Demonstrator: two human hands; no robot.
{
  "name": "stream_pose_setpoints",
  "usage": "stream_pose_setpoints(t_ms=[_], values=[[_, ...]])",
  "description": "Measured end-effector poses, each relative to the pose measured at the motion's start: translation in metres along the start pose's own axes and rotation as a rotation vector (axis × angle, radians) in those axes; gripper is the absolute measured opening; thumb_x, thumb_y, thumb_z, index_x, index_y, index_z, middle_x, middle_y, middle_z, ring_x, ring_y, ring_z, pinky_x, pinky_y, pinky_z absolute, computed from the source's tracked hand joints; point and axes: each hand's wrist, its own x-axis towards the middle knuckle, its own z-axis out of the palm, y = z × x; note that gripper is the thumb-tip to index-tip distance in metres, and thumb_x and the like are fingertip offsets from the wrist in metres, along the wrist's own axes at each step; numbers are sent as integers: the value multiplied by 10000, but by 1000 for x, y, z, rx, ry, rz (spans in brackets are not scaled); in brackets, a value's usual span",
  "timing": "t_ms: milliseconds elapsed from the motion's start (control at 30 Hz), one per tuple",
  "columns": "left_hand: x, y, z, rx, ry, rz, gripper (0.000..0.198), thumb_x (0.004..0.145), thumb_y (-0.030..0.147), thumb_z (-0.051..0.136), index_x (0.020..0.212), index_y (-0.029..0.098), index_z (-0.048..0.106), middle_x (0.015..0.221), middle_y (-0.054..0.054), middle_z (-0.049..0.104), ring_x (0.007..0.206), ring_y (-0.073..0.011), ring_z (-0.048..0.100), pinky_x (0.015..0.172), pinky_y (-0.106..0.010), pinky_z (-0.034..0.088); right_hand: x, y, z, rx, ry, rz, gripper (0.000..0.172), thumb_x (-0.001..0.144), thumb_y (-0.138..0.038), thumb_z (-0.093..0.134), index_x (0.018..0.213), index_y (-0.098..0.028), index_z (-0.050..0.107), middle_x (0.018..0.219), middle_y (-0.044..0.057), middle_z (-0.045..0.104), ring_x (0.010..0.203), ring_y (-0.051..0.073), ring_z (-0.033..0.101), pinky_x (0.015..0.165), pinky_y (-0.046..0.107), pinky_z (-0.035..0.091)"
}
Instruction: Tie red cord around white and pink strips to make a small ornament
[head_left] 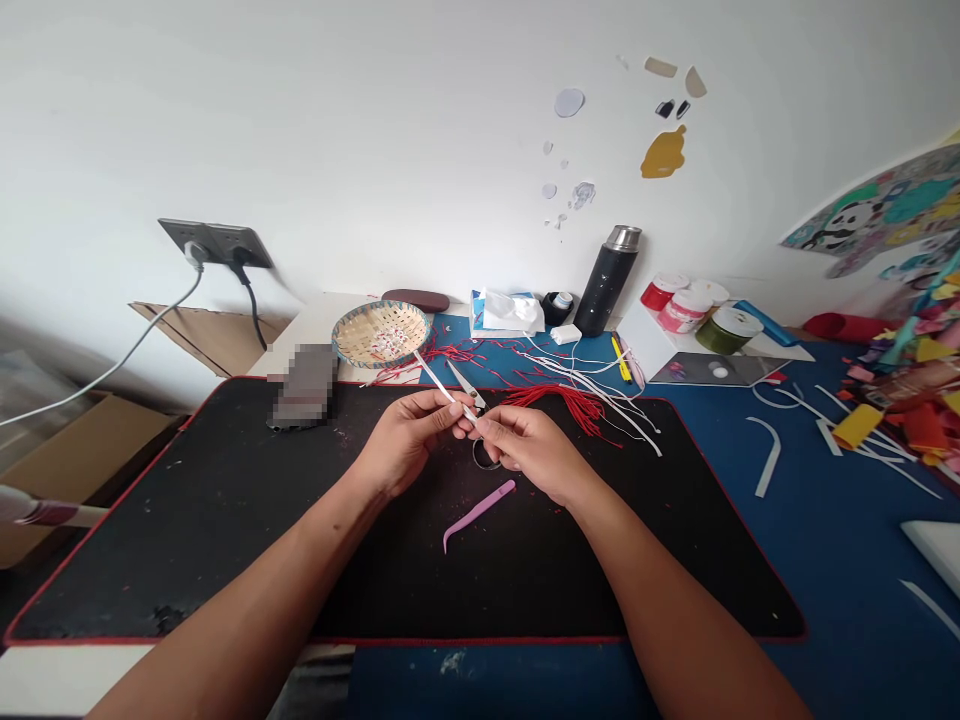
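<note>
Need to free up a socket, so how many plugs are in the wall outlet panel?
2: a white plug in the left half of the dark outlet panel, and a black plug in its right half. No others seem hidden there.

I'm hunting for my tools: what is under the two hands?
Scissors lie on the black mat, blade end and part of a handle showing; the left hand and right hand cover the rest, and the mat directly beneath.

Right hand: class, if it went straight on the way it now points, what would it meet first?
Most likely the left hand, whose fingertips hold a white strip just ahead; exact depth is unclear.
</note>
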Motion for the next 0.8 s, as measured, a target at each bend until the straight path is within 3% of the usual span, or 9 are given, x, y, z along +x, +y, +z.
stream_pose_setpoints(t_ms=[267, 433, 800], values=[[1, -2, -4, 12, -3, -37, 333, 668, 310, 991, 912, 123, 862, 841, -90, 791, 712, -130, 686, 720, -231, 564, 1, 1, -2, -77, 73, -36, 380, 870, -562, 743, 850, -182, 727, 633, -23, 514, 580, 123, 428, 523, 257, 288], [1, 0, -4, 106, -43, -73, 355, 702, 397, 966, 868, 109, 842, 791, -77, 762, 645, -124, 662, 589, -214, 517, 1, 0, -4, -157, 113, -65, 343, 884, -520, 716, 839, -180, 713, 629, -33, 509, 582, 126, 430, 549, 271, 318], [0, 1, -3, 254, 24, -90, 403, 673, 482, 960, 744, 124, 788, 716, -52, 737, 572, -113, 628, 519, -212, 478, 1, -1, -2, -295, 119, -77, 305, 908, -461, 692, 822, -168, 704, 652, -25, 540, 607, 126, 461, 571, 265, 347]])
